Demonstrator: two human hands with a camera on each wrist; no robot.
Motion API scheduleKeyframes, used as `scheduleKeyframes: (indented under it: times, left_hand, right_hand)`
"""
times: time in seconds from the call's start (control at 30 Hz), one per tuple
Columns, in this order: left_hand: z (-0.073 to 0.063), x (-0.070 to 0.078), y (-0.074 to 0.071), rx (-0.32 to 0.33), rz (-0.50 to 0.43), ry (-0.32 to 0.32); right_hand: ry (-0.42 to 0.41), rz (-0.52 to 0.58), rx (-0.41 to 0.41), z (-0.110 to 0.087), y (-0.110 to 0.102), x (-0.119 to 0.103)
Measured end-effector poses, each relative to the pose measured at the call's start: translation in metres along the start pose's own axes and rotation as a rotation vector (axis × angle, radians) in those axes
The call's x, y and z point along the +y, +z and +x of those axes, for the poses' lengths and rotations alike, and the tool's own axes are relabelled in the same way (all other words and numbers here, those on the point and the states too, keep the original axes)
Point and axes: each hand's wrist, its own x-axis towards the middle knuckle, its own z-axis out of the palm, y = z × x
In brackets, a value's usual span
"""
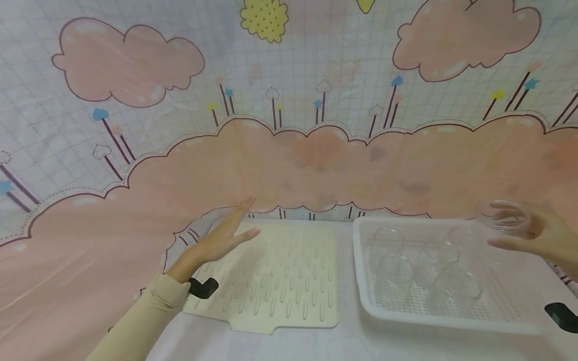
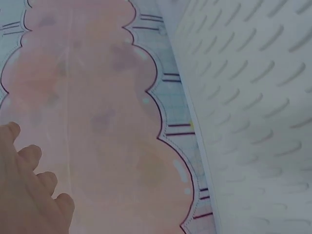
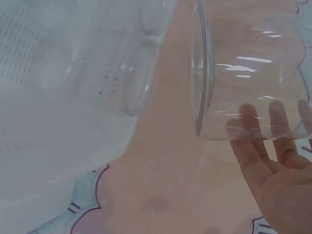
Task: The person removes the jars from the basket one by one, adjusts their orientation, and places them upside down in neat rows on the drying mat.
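My right hand (image 1: 546, 235) grips a clear cylindrical cup (image 1: 503, 215) and holds it up over the far right end of the white basket (image 1: 358, 281). In the right wrist view, fingers of the right hand (image 3: 278, 185) wrap the side of the cup (image 3: 248, 73), seen through its clear wall. Several more clear round cups (image 1: 458, 283) stand in the basket, their outlines faint. My left hand (image 1: 217, 243) holds nothing; its fingers are extended above the upper left part of a cream drying mat (image 1: 289, 281) with raised ridges.
The mat lies left of the basket on a white surface (image 1: 316, 346), with a narrow gap between them. Behind both is a cloth (image 1: 289, 165) printed with peach clouds. Black straps (image 1: 204, 288) show at both wrists.
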Motion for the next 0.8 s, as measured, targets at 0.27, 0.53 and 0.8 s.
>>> scheduleKeyframes:
  times: [0.27, 0.53, 0.8]
  left_hand:
    - [0.001, 0.022, 0.004, -0.025, -0.086, 0.048]
    - [0.002, 0.040, 0.011, -0.049, -0.080, 0.091]
    - [0.004, 0.060, 0.019, -0.048, -0.090, 0.125]
  right_hand:
    - [-0.101, 0.027, 0.012, 0.005, 0.012, -0.020]
    - [-0.185, -0.039, -0.008, 0.009, 0.029, -0.048]
    - [-0.155, -0.031, -0.088, 0.011, 0.044, -0.078]
